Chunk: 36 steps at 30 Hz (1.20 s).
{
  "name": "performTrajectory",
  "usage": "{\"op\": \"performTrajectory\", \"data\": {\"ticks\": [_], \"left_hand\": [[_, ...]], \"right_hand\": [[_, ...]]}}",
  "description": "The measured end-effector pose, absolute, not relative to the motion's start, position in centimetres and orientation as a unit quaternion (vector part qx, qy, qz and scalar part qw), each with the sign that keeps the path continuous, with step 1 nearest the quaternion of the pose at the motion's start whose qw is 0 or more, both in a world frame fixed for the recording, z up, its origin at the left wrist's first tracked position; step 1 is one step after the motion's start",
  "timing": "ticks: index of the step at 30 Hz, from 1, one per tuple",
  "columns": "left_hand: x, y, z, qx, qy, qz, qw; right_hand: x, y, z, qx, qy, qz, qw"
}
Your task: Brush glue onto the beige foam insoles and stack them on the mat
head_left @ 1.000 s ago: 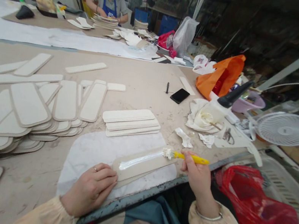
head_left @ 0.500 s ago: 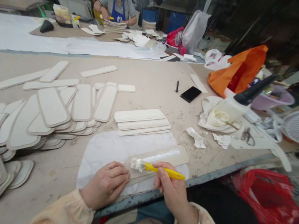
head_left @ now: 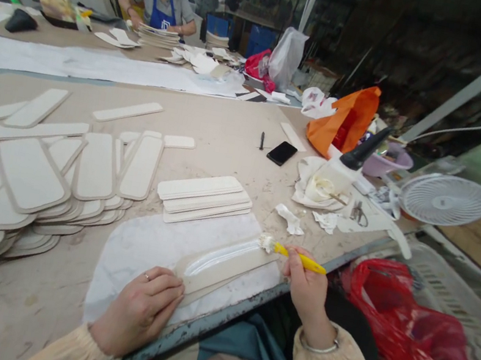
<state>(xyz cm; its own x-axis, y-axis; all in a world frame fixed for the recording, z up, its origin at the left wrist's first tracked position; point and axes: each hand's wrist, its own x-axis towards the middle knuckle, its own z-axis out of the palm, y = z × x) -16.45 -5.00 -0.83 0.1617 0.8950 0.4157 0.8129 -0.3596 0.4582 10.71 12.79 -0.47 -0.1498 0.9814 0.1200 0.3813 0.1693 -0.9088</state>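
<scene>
While R fingers (head_left: 296, 260) pinch yellow brush (head_left: 278, 249), L fingers (head_left: 162, 286) press together on strip (head_left: 225, 265); apron logo (head_left: 165, 24) illegible.

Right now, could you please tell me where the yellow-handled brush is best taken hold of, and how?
Probably by its slim yellow handle, coming from the person's right: the handle points that way, while the white-coated bristles are at the left end. The bare right hand holds the handle between thumb and fingers.
</scene>
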Motion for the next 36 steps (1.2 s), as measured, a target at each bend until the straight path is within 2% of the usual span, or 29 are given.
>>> {"op": "performTrajectory", "data": {"ticks": [6,10,14,18,23,36], "left_hand": [[-16.5,-5.1,-1.0,0.758,0.565,0.32,0.06],[-16.4,-5.3,-0.9,0.753,0.576,0.311,0.067],[-16.3,-5.3,-0.7,0.749,0.582,0.305,0.081],[-16.2,-5.2,-0.6,0.751,0.577,0.31,0.081],[-16.1,-5.1,-0.5,0.75,0.576,0.314,0.082],[-16.2,-4.9,-0.2,0.751,0.568,0.329,0.071]], "right_hand": [[11.8,12.8,0.0,-0.54,-0.646,0.352,0.409],[9.9,10.2,1.1,-0.484,-0.589,0.485,0.427],[6.9,7.0,1.1,-0.409,-0.584,0.597,0.369],[4.7,5.0,0.4,-0.37,-0.622,0.62,0.303],[4.8,5.2,0.1,-0.386,-0.669,0.575,0.27],[12.2,11.9,1.4,-0.528,-0.71,0.313,0.345]]}}
